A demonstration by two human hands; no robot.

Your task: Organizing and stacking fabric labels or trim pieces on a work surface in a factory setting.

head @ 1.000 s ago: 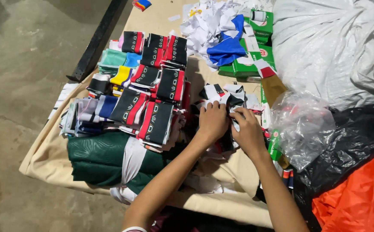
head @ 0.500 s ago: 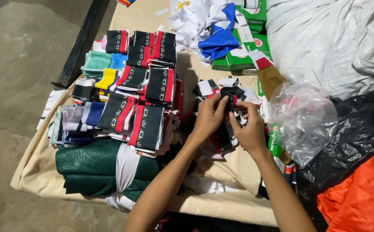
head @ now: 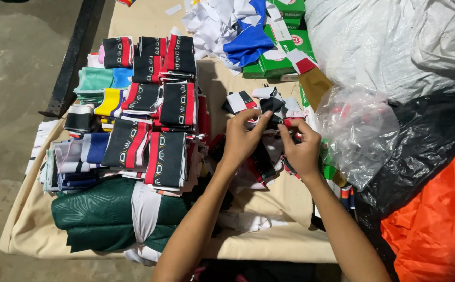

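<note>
My left hand and my right hand meet over a loose heap of small fabric pieces on a beige-covered table. Both pinch a small black, white and red fabric piece between thumb and fingers, held just above the heap. To the left stand neat stacks of black pieces with red and white bands. A folded dark green cloth with a white stripe lies at the near left.
Green boxes and white and blue scraps lie at the back. A clear plastic bag, a white sack, black plastic and orange fabric crowd the right. Concrete floor lies left.
Both hands have lifted slightly from the heap and drawn up a small fabric piece between them. The view has shifted, so the table sits further right and lower.
</note>
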